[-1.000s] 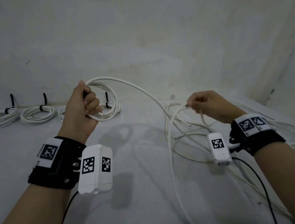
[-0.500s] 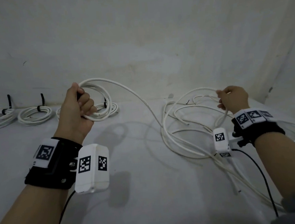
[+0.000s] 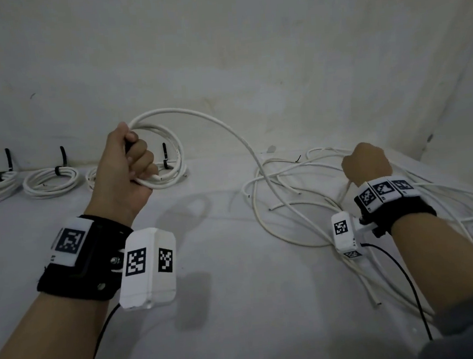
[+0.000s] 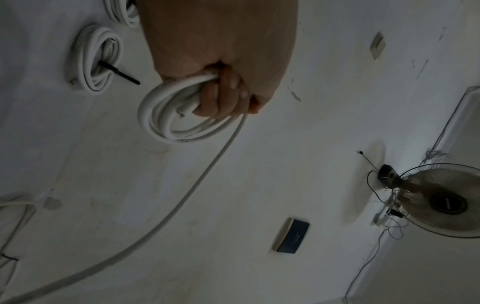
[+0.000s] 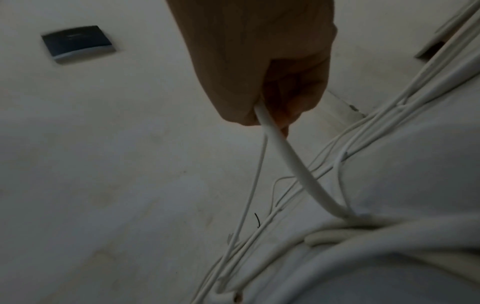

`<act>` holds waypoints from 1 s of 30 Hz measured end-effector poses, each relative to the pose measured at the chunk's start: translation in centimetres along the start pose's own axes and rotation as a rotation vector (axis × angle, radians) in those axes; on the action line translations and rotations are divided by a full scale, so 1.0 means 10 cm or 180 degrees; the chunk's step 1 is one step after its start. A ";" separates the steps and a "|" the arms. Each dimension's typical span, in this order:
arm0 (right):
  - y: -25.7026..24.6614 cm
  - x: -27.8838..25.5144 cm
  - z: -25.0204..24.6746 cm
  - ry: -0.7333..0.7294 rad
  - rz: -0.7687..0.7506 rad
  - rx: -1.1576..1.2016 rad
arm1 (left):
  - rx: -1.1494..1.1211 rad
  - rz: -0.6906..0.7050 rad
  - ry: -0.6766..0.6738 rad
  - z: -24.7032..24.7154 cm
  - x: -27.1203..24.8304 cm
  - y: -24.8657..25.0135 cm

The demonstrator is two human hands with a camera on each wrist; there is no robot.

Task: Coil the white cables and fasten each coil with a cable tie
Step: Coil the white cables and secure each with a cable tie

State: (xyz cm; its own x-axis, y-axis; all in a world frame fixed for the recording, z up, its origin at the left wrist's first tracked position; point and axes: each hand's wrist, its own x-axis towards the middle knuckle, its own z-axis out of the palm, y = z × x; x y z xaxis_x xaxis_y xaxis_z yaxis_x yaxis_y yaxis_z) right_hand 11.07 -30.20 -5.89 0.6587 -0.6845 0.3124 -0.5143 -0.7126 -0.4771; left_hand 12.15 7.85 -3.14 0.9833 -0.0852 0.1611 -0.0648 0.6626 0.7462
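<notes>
At centre left of the head view, the left hand (image 3: 124,171) is fisted around a partly wound coil (image 3: 168,150) of white cable, raised off the white surface (image 3: 225,307). From the coil one cable strand (image 3: 243,142) arcs rightward and down into the loose tangle of cables (image 3: 302,202) at right. There the right hand (image 3: 367,163) grips a single strand (image 5: 283,156). Along the left edge, tied coils (image 3: 50,181) with black cable ties (image 3: 63,156) lie against the wall (image 3: 248,51).

The right hand (image 3: 367,163) now sits farther right, over the loose cables (image 3: 302,202), fist closed round one strand; the left hand (image 3: 124,171) holds its coil (image 3: 168,156) slightly higher.
</notes>
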 end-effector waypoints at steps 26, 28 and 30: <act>-0.84 -0.77 -0.50 -0.2264 -0.2070 0.2558 | -0.0625 0.0068 -0.0444 0.11 -0.09 0.11; -0.76 -0.76 -0.45 -0.2371 -0.2096 0.2390 | -0.0784 0.0169 -0.0400 0.06 -0.07 0.17; -0.72 -0.75 -0.40 -0.2195 -0.2112 0.2296 | -0.0901 0.0242 -0.0360 0.02 -0.06 0.20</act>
State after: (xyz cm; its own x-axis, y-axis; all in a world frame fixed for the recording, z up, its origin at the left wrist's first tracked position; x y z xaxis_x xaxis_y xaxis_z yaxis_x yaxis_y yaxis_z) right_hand 7.61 -20.50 -1.50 0.9480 0.1674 0.2706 0.3182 -0.4943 -0.8089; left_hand 11.38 9.05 -1.58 0.9512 -0.0992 0.2921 -0.0718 0.8497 0.5223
